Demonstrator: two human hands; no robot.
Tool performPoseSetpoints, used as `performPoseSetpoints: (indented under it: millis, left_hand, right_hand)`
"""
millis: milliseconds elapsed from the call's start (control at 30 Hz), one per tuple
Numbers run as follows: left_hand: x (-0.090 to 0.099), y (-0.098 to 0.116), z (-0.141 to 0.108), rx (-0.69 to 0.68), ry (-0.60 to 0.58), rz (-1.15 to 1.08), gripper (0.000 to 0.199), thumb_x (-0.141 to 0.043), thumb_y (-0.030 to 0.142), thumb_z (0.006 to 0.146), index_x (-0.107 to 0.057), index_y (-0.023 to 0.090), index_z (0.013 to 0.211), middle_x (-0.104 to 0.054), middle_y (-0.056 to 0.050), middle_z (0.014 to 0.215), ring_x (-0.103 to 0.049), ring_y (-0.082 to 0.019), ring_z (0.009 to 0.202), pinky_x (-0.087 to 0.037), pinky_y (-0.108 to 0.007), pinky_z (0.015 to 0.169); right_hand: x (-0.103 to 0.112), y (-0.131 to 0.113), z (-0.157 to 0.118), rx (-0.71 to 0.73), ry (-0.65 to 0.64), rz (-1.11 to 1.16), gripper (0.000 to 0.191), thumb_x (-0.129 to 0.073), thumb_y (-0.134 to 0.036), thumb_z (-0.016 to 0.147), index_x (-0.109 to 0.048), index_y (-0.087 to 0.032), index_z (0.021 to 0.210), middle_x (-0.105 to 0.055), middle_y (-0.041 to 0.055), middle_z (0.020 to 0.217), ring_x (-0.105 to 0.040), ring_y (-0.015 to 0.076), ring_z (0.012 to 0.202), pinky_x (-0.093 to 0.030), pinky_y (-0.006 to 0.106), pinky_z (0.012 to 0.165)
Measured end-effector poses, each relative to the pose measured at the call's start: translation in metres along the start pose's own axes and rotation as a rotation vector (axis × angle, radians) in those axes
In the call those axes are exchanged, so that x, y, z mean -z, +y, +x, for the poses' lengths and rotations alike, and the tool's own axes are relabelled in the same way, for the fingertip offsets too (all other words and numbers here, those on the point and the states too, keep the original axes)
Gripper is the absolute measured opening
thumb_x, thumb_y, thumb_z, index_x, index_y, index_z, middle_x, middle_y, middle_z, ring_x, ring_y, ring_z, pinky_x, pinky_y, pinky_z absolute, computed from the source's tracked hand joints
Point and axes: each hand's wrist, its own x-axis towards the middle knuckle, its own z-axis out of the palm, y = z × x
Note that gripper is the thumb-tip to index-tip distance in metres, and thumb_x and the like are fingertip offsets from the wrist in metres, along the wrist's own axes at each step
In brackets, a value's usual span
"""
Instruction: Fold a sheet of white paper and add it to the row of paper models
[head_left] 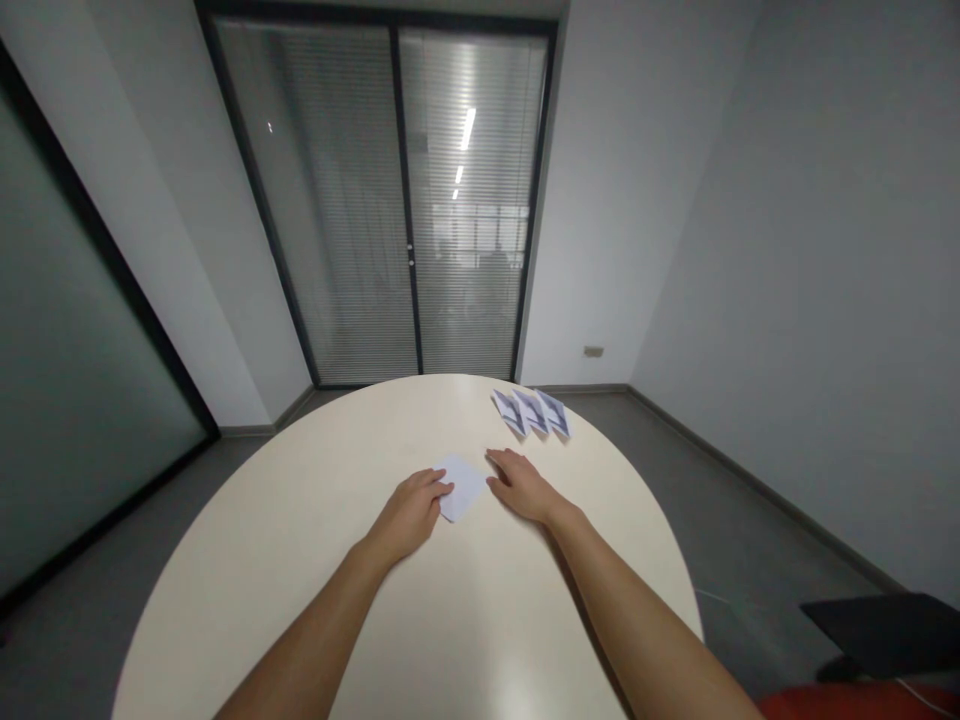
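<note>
Your left hand (411,512) rests flat on the round table (300,560), its fingertips pressing the left edge of a small white paper sheet (463,486). Your right hand (521,485) lies open and flat just beside the sheet's right edge, gripping nothing. The sheet lies between your hands. Three folded paper pieces (532,412) sit in a row near the table's far right rim.

My left hand (411,513) and right hand (523,486) lie flat on the round cream table (300,540), fingertips touching a small white paper (463,486) between them — three folded paper pieces (532,412) sit near the far edge.
</note>
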Motion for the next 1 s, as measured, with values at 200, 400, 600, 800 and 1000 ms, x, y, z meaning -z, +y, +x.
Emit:
performPoseSetpoints:
  millis: [200,400,600,800,1000]
  left_hand:
    - [0.002,0.003,-0.001,-0.023,0.011,0.008,0.035,-0.051,0.014,0.094,-0.072,0.021,0.121,-0.063,-0.009,0.138,-0.055,-0.021,0.129,-0.04,-0.038,0.115]
    - [0.002,0.001,-0.004,-0.073,0.008,0.009,0.033,-0.053,0.023,0.095,-0.07,0.02,0.123,-0.062,-0.009,0.139,-0.052,-0.022,0.131,-0.04,-0.039,0.114]
    - [0.004,0.004,-0.006,-0.084,-0.028,0.021,0.038,-0.058,0.03,0.093,-0.067,0.021,0.128,-0.059,-0.008,0.143,-0.049,-0.024,0.134,-0.037,-0.04,0.116]
    - [0.008,0.011,-0.007,-0.06,-0.07,0.076,0.053,-0.063,0.049,0.088,-0.064,0.02,0.132,-0.053,-0.011,0.149,-0.044,-0.03,0.139,-0.032,-0.045,0.118]
    - [0.008,0.013,-0.007,-0.047,-0.106,0.122,0.06,-0.061,0.054,0.087,-0.061,0.019,0.135,-0.05,-0.012,0.151,-0.043,-0.033,0.141,-0.033,-0.047,0.118]
  right_hand:
    - [-0.003,0.001,0.003,0.024,0.06,0.032,0.045,-0.056,-0.018,0.089,-0.06,-0.013,0.134,-0.064,0.0157,0.133,-0.057,0.025,0.125,-0.04,0.041,0.11]
    - [-0.003,-0.001,0.005,0.001,0.08,0.032,0.026,-0.056,-0.017,0.09,-0.074,-0.017,0.108,-0.072,0.0104,0.113,-0.063,0.0224,0.111,-0.045,0.037,0.103]
    - [-0.002,-0.003,0.007,-0.091,0.124,0.049,0.023,-0.058,-0.016,0.088,-0.077,-0.019,0.099,-0.073,0.0096,0.107,-0.065,0.0222,0.106,-0.047,0.036,0.099]
    - [-0.003,-0.004,0.007,-0.141,0.137,0.055,0.036,-0.052,-0.005,0.082,-0.079,-0.019,0.099,-0.072,0.0111,0.115,-0.064,0.0231,0.111,-0.045,0.036,0.103]
    - [-0.002,-0.008,0.008,-0.108,0.121,0.091,0.037,-0.05,-0.003,0.079,-0.08,-0.016,0.097,-0.073,0.0109,0.112,-0.065,0.0231,0.108,-0.045,0.034,0.101]
